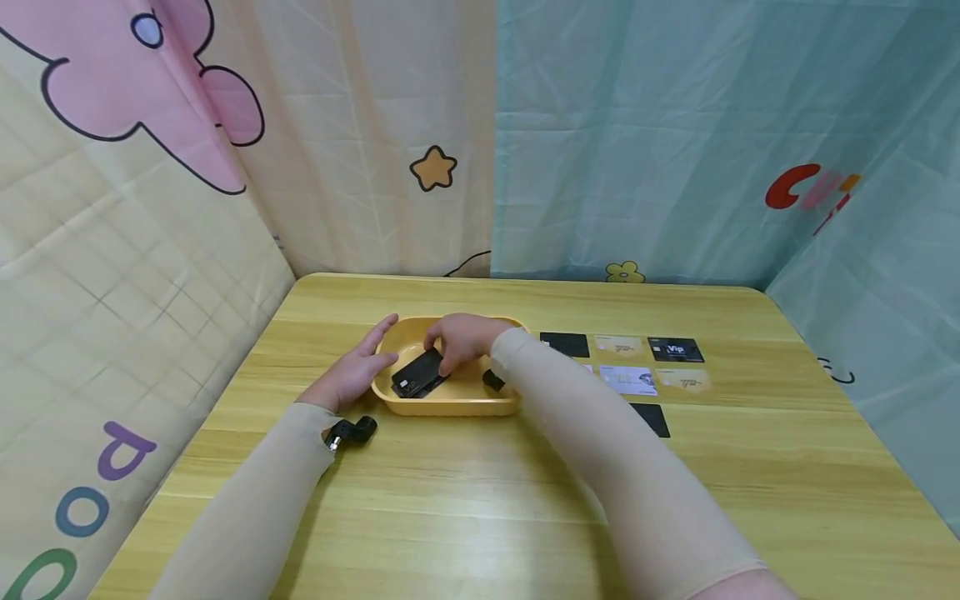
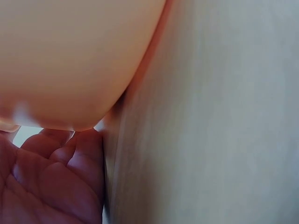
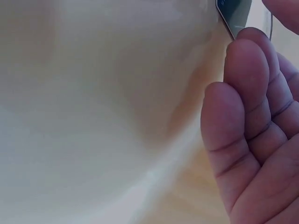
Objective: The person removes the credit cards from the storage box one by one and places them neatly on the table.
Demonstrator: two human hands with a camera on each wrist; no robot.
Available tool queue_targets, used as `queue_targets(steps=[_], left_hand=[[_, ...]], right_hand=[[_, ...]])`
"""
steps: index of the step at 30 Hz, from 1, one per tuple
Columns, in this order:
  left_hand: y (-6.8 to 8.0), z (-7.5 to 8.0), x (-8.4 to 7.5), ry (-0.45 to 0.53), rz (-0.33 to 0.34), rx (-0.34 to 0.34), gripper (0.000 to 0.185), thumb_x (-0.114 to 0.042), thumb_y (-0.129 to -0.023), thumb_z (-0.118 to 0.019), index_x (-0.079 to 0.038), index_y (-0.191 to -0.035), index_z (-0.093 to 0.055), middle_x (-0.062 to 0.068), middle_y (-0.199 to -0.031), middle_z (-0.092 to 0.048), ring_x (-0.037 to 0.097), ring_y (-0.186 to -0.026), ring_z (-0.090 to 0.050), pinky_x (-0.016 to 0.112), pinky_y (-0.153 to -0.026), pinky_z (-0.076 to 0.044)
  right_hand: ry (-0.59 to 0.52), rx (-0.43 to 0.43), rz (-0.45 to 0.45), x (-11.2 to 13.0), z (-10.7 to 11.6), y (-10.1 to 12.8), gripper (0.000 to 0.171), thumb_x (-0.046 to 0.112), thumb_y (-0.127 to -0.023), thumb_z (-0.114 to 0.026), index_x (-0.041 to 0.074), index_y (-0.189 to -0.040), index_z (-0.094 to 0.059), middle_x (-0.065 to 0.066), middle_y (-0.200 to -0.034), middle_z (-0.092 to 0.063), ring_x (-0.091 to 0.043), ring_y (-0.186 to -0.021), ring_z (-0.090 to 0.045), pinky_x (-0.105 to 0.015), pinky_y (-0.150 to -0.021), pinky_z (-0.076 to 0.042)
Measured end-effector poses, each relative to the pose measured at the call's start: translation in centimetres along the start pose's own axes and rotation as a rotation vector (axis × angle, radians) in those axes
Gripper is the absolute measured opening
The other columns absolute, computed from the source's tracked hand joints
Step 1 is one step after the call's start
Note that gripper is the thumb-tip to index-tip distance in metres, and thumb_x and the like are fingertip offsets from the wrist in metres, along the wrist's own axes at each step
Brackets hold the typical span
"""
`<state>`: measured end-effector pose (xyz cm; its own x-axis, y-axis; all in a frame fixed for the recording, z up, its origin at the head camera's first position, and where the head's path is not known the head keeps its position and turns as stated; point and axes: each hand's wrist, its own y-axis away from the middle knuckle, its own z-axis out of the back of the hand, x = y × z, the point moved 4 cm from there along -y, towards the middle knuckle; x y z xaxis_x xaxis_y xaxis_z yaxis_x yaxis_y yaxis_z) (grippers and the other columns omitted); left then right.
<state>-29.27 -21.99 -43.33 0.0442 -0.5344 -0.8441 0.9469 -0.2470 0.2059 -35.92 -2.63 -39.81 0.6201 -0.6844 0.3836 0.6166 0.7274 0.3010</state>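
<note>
A yellow plastic basin [image 1: 450, 407] stands on the wooden table. My left hand [image 1: 351, 372] rests against its left end, the thumb over the rim and the other fingers extended along the outside. In the left wrist view its palm [image 2: 51, 182] lies close to the basin wall. My right hand [image 1: 465, 340] reaches inside and pinches the edge of a black card [image 1: 417, 374] with chip and gold lettering. Another dark card shows under it. From the right wrist view, a card corner [image 3: 236, 14] appears beside the fingertips [image 3: 245, 63].
Right of the basin, several cards lie in rows: a black card [image 1: 567, 344], a gold card [image 1: 618, 346], a black Vip card [image 1: 676, 349], a white card [image 1: 628, 380] and others. My right forearm covers part of them. Curtains [image 1: 637, 150] hang behind the table.
</note>
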Motion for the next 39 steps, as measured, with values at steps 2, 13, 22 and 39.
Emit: queue_targets(steps=[2, 13, 22, 39], left_hand=[[0.0, 0.0, 0.0, 0.01, 0.002, 0.0, 0.068, -0.031, -0.113, -0.042, -0.043, -0.169, -0.005, 0.006, -0.179, 0.001, 0.044, -0.161, -0.016, 0.051, -0.118, -0.042], [-0.4, 0.0, 0.2, 0.011, 0.013, -0.006, 0.068, -0.031, -0.112, -0.042, -0.044, -0.169, -0.007, 0.007, -0.179, -0.002, 0.044, -0.16, -0.02, 0.036, -0.099, -0.055], [-0.4, -0.2, 0.3, 0.014, -0.016, -0.011, 0.069, -0.028, -0.113, -0.042, -0.041, -0.17, -0.006, 0.005, -0.179, 0.003, 0.044, -0.163, -0.005, 0.061, -0.13, -0.018], [0.0, 0.1, 0.1, 0.034, -0.004, 0.007, 0.069, -0.03, -0.113, -0.041, -0.045, -0.169, -0.004, 0.002, -0.179, 0.009, 0.043, -0.163, 0.004, 0.065, -0.13, -0.006]], right_hand=[[-0.009, -0.004, -0.009, -0.1, 0.3, 0.3, 0.05, 0.022, -0.087, -0.082, 0.016, -0.134, -0.068, -0.003, -0.1, -0.067, -0.017, -0.087, -0.06, -0.029, -0.081, -0.048], [-0.062, -0.06, -0.067, -1.1, 2.0, 2.1, 0.059, 0.031, -0.082, -0.088, 0.019, -0.135, -0.066, -0.004, -0.102, -0.065, -0.021, -0.093, -0.059, -0.031, -0.081, -0.046], [-0.115, -0.068, -0.052, -2.3, 3.3, 3.9, 0.056, 0.025, -0.086, -0.083, 0.013, -0.137, -0.064, -0.003, -0.086, -0.061, -0.017, -0.076, -0.057, -0.028, -0.069, -0.043], [-0.15, -0.133, -0.059, -3.9, 6.3, 9.4, 0.054, 0.019, -0.087, -0.082, 0.007, -0.136, -0.063, -0.002, -0.084, -0.065, -0.016, -0.075, -0.057, -0.025, -0.067, -0.046]])
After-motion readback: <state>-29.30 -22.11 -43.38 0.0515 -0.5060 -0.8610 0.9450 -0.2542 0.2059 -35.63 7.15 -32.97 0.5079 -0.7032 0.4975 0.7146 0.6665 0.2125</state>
